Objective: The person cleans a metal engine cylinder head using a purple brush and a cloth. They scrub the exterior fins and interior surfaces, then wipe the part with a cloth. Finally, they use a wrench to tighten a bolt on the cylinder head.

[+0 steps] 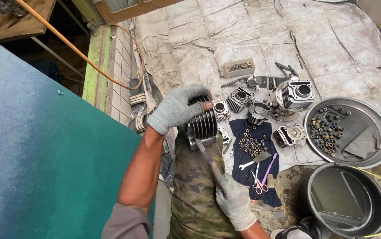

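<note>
Knit-gloved left hand (177, 108) clamped round a ribbed metal cylinder (202, 124) — right hand (232, 199) pinching a thin brush (204, 152).

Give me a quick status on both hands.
Left hand grips finned cylinder. Right hand holds brush against it. Nothing in the way.

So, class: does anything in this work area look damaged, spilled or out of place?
Nothing is clearly spilled or broken. The left hand holds a finned cylinder; the right hand brushes it with a toothbrush. The glove fingertip looks worn through.
</note>
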